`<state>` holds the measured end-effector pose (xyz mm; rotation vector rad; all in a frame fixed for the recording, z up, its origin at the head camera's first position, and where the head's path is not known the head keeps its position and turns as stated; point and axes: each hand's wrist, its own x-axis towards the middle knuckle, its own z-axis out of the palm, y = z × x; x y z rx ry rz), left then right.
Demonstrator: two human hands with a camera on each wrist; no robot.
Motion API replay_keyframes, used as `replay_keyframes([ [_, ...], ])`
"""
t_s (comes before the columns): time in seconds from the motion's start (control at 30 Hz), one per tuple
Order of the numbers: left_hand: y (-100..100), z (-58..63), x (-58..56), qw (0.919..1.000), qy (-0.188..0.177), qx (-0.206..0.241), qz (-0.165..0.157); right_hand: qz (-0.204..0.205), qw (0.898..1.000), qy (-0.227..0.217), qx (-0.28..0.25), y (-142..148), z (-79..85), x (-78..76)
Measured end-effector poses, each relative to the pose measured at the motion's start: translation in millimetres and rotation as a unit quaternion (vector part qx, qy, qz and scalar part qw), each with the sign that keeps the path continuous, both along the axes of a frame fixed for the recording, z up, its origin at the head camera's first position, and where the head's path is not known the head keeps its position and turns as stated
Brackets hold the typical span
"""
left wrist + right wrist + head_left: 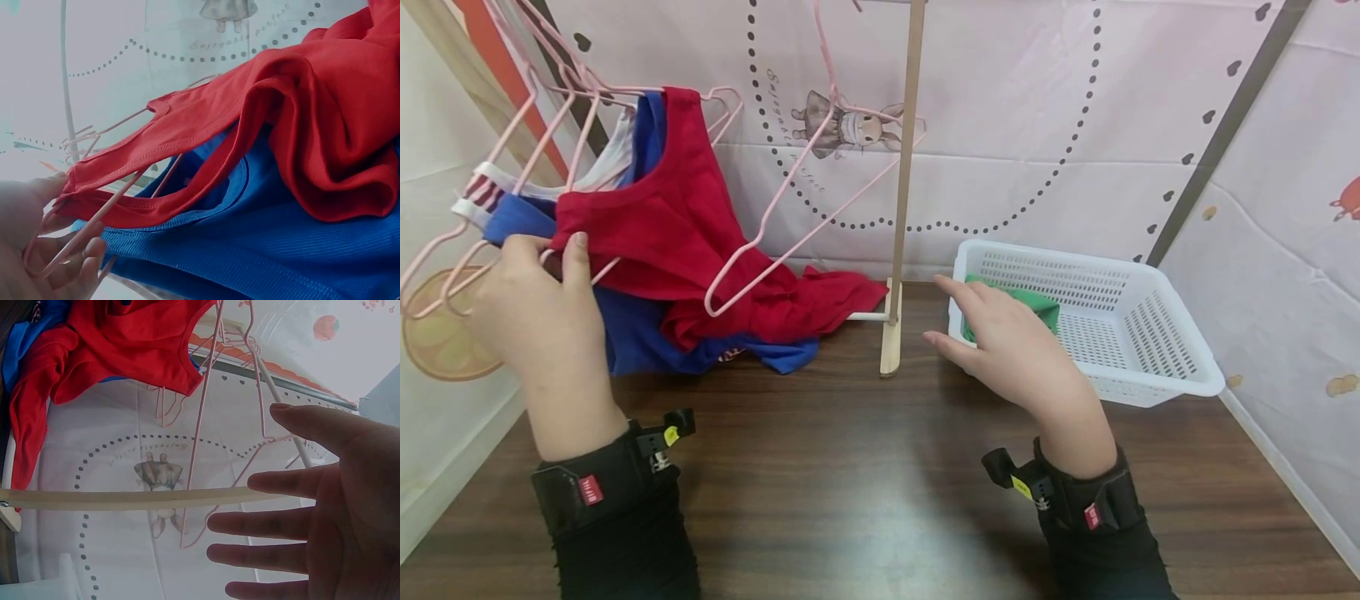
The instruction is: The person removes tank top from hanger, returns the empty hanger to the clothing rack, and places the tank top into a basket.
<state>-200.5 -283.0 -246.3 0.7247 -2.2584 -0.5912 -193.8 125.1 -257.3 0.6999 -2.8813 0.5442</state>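
A red sleeveless top (651,229) hangs on a pink hanger at the left, its lower part trailing to the right. My left hand (546,304) pinches its shoulder strap at the hanger's end, thumb on the cloth. In the left wrist view the strap (94,178) lies between thumb and fingers, the hanger wire running over the fingers. Behind it hangs a blue garment (647,333). My right hand (1007,342) has its fingers spread and holds nothing, in front of the left end of a white basket (1180,333). A green cloth (1037,307) lies in the basket, partly hidden by that hand.
A bare pink hanger (767,225) hangs beside the wooden post (906,167) of the rack. A white garment with striped trim (482,192) hangs behind the blue one. The brown tabletop (850,500) stretches in front; patterned cloth walls (1015,125) stand behind.
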Motion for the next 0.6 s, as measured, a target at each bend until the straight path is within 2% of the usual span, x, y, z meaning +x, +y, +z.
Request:
replay_keyframes([
  [0.1,0,0.1,0.6,0.9996,-0.026,-0.002,-0.006,0.001,1.000,0.000,0.001,0,-0.3,-0.1],
  [0.17,0,0.2,0.9,0.9994,-0.028,-0.009,-0.018,0.002,1.000,0.001,0.003,0,-0.3,-0.4],
  [0.37,6,0.0,1.8,0.9976,0.017,0.003,-0.067,0.007,1.000,0.007,0.008,0,-0.6,-1.2],
  [0.6,12,-1.1,-1.3,0.9961,0.055,0.031,-0.062,0.014,1.000,0.011,0.005,0,-2.3,-2.0],
])
